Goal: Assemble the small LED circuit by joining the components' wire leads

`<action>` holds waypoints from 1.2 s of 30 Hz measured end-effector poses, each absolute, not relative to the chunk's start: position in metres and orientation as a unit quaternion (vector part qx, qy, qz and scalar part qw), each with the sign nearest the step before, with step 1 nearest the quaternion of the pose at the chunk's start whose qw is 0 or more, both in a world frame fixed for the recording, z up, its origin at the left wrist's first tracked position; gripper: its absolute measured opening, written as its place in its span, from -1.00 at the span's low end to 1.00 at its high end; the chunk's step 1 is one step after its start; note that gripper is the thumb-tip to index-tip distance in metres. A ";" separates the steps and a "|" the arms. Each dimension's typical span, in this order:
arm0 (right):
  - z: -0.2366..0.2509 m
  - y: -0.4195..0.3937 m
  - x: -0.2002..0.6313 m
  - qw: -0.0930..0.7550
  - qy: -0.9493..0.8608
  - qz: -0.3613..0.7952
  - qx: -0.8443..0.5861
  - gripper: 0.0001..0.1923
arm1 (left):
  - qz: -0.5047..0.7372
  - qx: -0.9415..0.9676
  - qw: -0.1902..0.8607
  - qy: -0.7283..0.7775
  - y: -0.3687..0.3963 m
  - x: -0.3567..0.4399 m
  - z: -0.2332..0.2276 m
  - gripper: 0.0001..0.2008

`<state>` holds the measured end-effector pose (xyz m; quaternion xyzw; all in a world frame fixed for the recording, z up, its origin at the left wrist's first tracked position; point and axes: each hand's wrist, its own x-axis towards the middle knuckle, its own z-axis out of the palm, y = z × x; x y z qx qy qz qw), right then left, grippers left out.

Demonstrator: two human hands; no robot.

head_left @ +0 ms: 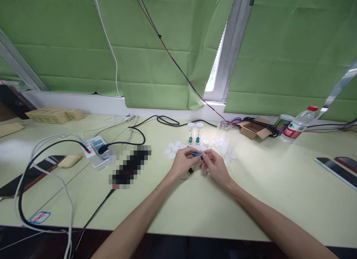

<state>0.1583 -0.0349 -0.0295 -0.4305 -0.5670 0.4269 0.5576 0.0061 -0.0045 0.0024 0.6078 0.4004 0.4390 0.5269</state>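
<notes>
My left hand (182,162) is closed in a pinch on a small blue part (195,154) with a thin dark end. Its exact kind is too small to tell. Close beside it, my right hand (216,166) also pinches at the blue part, its fingertips almost meeting those of the left. Just beyond the hands, a clear tube with a green piece inside (190,134) stands upright. Next to it is a similar tube with a blue piece (198,134); both have white caps. A small black piece (190,170) and a thin rod (188,179) lie on the table below my hands.
White round caps (172,155) lie left of the tubes; clear empty tubes (223,132) are to the right. Further right are an open cardboard box (253,129), a water bottle (298,127) and phones (336,171). A power strip (96,151) with cables sits at left.
</notes>
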 end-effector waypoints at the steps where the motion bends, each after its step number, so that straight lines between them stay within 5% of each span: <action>1: -0.029 -0.035 0.158 0.559 -0.564 0.430 -0.429 -0.58 | 0.440 0.607 0.525 0.403 -0.005 0.006 0.003 -0.85; 36: -0.038 -0.028 0.161 0.557 -0.562 0.475 -0.386 -0.67 | 0.460 0.608 0.509 0.400 -0.002 0.005 -0.003 -0.77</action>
